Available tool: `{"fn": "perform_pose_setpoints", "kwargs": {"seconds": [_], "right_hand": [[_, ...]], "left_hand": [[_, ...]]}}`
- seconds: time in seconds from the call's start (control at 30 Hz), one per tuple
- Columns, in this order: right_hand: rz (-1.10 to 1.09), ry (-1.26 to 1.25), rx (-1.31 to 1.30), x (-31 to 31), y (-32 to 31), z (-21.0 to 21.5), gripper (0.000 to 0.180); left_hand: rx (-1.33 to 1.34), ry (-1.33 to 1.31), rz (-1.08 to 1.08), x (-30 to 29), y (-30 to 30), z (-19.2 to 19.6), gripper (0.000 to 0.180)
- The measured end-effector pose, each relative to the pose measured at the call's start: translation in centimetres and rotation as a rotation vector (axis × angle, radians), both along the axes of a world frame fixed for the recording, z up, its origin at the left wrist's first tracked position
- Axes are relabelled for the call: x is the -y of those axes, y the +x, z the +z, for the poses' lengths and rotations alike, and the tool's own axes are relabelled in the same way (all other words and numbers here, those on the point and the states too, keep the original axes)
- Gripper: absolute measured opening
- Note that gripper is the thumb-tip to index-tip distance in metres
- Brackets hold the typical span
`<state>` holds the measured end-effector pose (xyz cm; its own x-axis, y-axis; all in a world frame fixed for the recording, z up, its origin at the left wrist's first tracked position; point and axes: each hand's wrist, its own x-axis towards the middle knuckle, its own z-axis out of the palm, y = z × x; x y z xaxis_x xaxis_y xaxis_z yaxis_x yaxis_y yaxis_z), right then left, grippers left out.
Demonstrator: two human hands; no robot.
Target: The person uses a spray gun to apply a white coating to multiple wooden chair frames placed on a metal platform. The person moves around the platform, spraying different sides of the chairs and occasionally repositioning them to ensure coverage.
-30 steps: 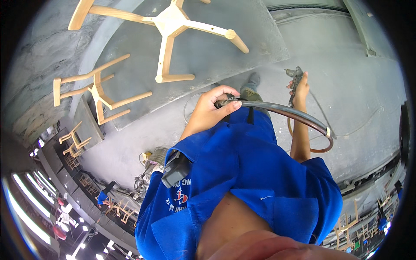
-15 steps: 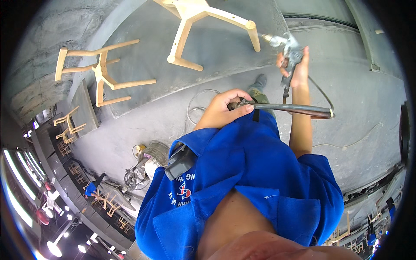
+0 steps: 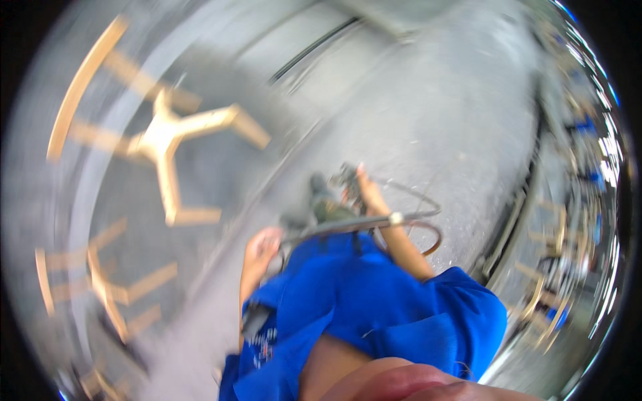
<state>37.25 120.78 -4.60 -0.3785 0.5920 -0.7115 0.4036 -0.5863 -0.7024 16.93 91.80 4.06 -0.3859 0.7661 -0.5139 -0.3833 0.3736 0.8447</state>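
Right hand [image 3: 364, 190] holds blurred spray gun [image 3: 348, 177], pointing up-frame.

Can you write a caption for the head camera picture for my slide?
Blurred view down: right hand grips a spray tool, left hand holds its hose, beside a pale wooden frame.

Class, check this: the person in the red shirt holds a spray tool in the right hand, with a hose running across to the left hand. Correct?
Not quite. The head view shows a blue shirt, not red. The right hand does hold the spray tool, and the hose runs across to the left hand.
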Motion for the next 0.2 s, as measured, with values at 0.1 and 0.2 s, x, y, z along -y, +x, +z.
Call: {"fn": "perform_pose_setpoints", "kwargs": {"seconds": [0.1, 0.2], "right_hand": [[-0.037, 0.048, -0.188, -0.9, 6.2, 1.0, 0.068], [-0.098, -0.073, -0.317, -1.8, 12.2, 0.8, 0.045]], "left_hand": [[-0.043, -0.024, -0.168, -3.5, 1.0, -1.4, 0.048], [0.085, 0.071, -0.324, -8.8, 3.8, -2.3, 0.04]]}}
